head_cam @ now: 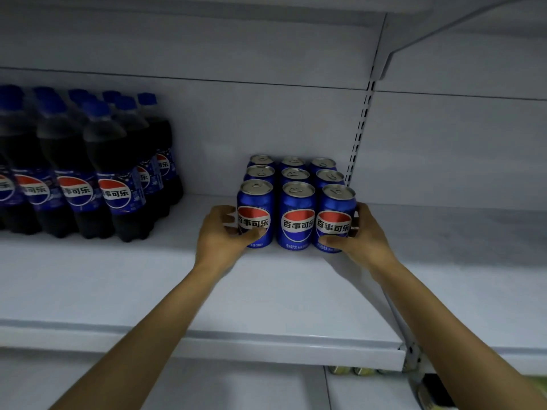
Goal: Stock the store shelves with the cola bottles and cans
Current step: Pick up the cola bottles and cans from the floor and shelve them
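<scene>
— Cans (297,202): where do they stand?
— On the white shelf (148,276) in front of you. Nine blue cola cans stand upright, silver tops up, in a tight block of three rows of three. The block sits near the slotted upright (359,134) on the back wall.
— And my hands?
— Your left hand (220,235) is curled round the front-left can (254,202), thumb across its label. Your right hand (359,232) grips the front-right can (337,202) the same way. The middle front can (297,214) stands between them, with neither hand on it.
— What else is around?
— Cola bottles (88,173), dark and full with blue caps, stand in rows at the left of the same shelf, well apart from the cans. An upper shelf (473,13) hangs overhead on a bracket (384,63). Something yellowish shows on the level below, too blurred to name.
</scene>
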